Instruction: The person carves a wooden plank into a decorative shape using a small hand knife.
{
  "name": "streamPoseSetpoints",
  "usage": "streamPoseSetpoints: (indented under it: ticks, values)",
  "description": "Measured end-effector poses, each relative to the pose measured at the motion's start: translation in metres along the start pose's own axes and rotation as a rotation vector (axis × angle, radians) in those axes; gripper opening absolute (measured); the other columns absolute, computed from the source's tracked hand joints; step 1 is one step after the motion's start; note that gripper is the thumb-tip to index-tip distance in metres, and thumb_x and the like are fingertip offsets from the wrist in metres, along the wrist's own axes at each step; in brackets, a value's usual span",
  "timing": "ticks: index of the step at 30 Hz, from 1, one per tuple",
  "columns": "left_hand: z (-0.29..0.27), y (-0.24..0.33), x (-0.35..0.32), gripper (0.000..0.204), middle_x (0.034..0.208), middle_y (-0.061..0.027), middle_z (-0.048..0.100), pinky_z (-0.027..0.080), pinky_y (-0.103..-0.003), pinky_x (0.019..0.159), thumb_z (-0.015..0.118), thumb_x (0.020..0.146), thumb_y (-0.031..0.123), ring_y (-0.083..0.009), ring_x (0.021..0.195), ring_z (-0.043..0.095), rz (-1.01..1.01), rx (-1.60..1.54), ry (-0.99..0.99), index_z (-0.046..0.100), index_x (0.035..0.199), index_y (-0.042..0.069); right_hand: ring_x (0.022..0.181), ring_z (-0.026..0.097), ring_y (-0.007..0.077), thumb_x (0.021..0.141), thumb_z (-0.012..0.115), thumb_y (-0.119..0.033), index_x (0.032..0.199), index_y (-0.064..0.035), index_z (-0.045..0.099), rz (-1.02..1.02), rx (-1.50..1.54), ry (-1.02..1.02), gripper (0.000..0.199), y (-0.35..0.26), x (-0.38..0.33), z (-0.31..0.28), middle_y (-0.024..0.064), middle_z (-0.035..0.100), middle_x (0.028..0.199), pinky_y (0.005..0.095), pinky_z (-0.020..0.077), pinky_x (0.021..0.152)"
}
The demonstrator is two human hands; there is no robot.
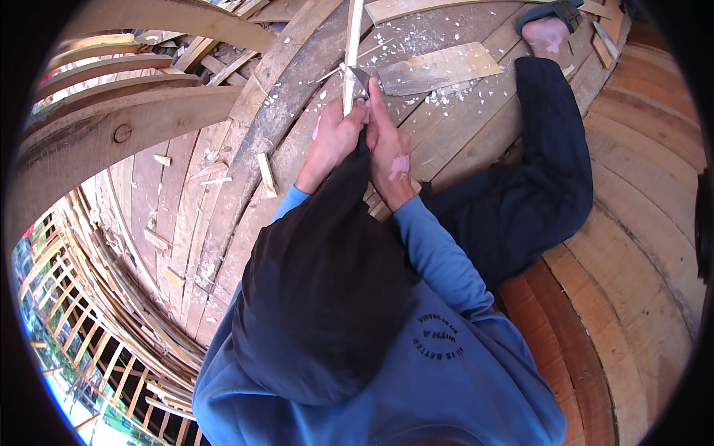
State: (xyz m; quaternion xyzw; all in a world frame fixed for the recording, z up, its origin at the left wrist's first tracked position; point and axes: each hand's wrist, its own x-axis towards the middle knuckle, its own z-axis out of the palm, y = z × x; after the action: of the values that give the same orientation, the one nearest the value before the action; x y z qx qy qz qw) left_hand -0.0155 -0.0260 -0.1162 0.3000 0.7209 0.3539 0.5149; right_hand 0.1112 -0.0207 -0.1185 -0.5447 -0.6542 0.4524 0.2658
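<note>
Gripping a thin wooden stick (352,52) in my closed left hand (335,137), I press a blade (362,79) at its 3 o'clock with my clenched right hand (388,149).

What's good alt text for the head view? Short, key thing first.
Seen from above, a person in a blue hooded top sits on curved wooden planking, left hand gripping a thin pale wooden strip and right hand holding a small blade against it. Wood shavings litter the planks, and a sandalled foot stretches ahead.
</note>
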Motion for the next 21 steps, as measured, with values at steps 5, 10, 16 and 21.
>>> streamPoseSetpoints:
  ticks: [5,10,16,21]
  values:
    - [-0.002,0.008,-0.005,0.023,0.066,0.0017,0.051,0.034,-0.028,0.043,0.062,0.103,0.022,-0.0072,0.051,0.045,-0.151,-0.262,-0.028,0.056,0.089,0.005,0.1,0.073,0.0449,0.108,0.047,-0.01,0.165,-0.0178,0.032,-0.133,0.07,0.205,0.06,-0.006,0.006,-0.012,0.0253,0.065,0.136,0.0469,0.0571,0.077]
    - [-0.007,0.01,-0.004,0.029,0.064,-0.0013,0.056,0.039,-0.029,0.041,0.064,0.101,0.029,-0.0097,0.045,0.049,-0.151,-0.321,-0.133,0.062,0.093,0.001,0.052,0.04,0.0088,0.115,0.038,-0.018,0.167,-0.0288,0.028,0.739,1.045,-0.065,0.055,0.012,0.021,-0.042,-0.0005,0.045,0.077,0.0256,0.0391,0.044]
    - [-0.005,0.022,-0.006,0.039,0.074,-0.0057,0.067,0.046,-0.031,0.047,0.068,0.101,0.04,-0.0111,0.052,0.061,0.011,0.018,0.028,0.063,0.1,0.002,0.05,0.035,0.0055,0.115,0.042,-0.024,0.164,-0.0314,0.032,0.653,1.191,-0.431,0.05,0.024,0.043,-0.107,-0.0037,0.035,0.07,0.0236,0.0342,0.041]
    - [-0.001,0.017,-0.003,0.043,0.082,-0.0102,0.074,0.054,-0.032,0.054,0.073,0.099,0.04,-0.0152,0.062,0.072,0.437,0.338,0.295,0.06,0.109,0.0,0.049,0.034,0.0056,0.115,0.043,-0.021,0.165,-0.0285,0.031,0.622,1.276,-0.487,0.053,0.053,0.047,-0.131,-0.0037,0.036,0.069,0.0238,0.0339,0.042]
